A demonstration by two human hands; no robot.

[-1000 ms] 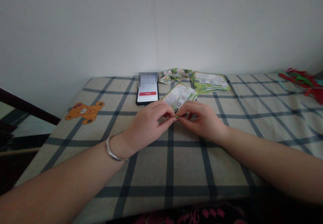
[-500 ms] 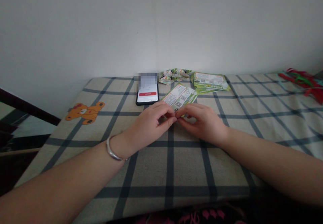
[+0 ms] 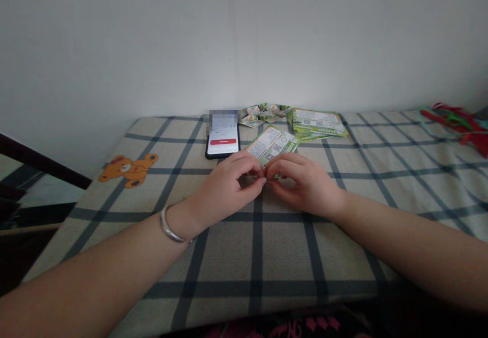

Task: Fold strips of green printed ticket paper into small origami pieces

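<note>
A green-and-white printed leaflet (image 3: 271,142) with QR codes lies at a slant on the checked cloth, its near corner under my fingers. My left hand (image 3: 240,178), a silver bangle at its wrist, pinches thumb against forefinger at that corner. From the other side my right hand (image 3: 299,180) does the same, and the fingertips of both hands almost meet. The pinched edge itself is mostly hidden by the fingers. Just beyond my left hand is a phone (image 3: 223,147) with a lit screen and a red button.
A stack of similar leaflets (image 3: 320,122) lies at the back right, beside several folded paper pieces (image 3: 263,113) near the wall. An orange bear figure (image 3: 127,169) is at the left on the checked tablecloth (image 3: 282,256). Red and green cords (image 3: 461,124) lie far right.
Both hands stay almost in place at the leaflet's near corner. My right fingers have arched up slightly and cover a little more of it.
</note>
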